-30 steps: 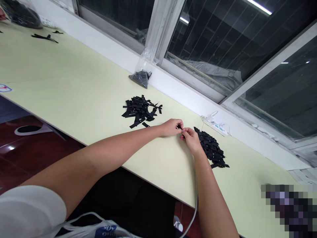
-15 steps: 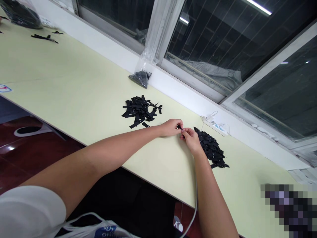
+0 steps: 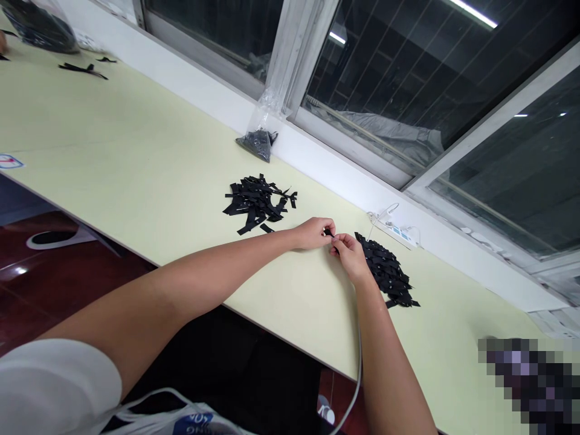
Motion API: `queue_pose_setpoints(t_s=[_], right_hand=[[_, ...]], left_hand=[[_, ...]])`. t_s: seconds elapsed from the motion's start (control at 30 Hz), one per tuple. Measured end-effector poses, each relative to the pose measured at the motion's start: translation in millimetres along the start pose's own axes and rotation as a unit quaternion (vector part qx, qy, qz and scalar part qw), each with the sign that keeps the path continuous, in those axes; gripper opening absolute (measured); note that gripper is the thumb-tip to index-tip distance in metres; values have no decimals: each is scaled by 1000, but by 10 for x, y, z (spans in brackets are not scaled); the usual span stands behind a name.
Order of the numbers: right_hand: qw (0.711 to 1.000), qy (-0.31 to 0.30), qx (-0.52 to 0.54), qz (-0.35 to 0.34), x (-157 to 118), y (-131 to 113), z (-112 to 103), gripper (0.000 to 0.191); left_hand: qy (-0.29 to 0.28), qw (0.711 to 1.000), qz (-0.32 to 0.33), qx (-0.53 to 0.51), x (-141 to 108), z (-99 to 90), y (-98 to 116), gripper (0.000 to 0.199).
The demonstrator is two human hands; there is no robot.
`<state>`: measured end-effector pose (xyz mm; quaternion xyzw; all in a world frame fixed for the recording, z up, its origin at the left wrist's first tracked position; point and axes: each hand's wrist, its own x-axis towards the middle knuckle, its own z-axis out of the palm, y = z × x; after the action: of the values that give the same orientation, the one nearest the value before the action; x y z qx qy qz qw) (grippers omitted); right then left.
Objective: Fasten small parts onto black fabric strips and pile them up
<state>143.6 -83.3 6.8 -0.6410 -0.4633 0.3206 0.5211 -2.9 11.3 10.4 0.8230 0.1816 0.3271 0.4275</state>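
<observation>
My left hand [image 3: 313, 233] and my right hand [image 3: 351, 255] meet over the pale green table [image 3: 281, 290], their fingertips close together. Between them is a small black strip [image 3: 328, 232], pinched by the fingers of both. Just beyond my left wrist lies a loose pile of black strips [image 3: 256, 199], some with small light spots. A second, denser pile of black strips [image 3: 387, 269] sits to the right, partly behind my right hand and wrist.
A clear plastic bag with black pieces [image 3: 258, 144] stands by the wall ledge. Behind the right pile is a white power strip [image 3: 399, 234]. A white cable [image 3: 357, 374] passes beside my right forearm. At the far left are a dark bag [image 3: 40, 27] and loose black strips [image 3: 84, 69].
At the far left edge, part of another person's hand shows more than before. My own hands hold practically the same position.
</observation>
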Motion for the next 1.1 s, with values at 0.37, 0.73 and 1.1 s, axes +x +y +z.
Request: queue_pose_setpoints(t_s=[0.37,0.73,1.1], right_hand=[[1000,-5,5,-5,-2,12,1,34],[1000,-7,2,-7,10,38,-12,33],[1000,-9,-6,-7,15,44,-17,34]], left_hand=[[-1,1000,-2,7,1,3,-24,14],[-4,1000,-11,15,-6,-5,0,15],[-9,1000,-11,11,-4,-5,-7,15]])
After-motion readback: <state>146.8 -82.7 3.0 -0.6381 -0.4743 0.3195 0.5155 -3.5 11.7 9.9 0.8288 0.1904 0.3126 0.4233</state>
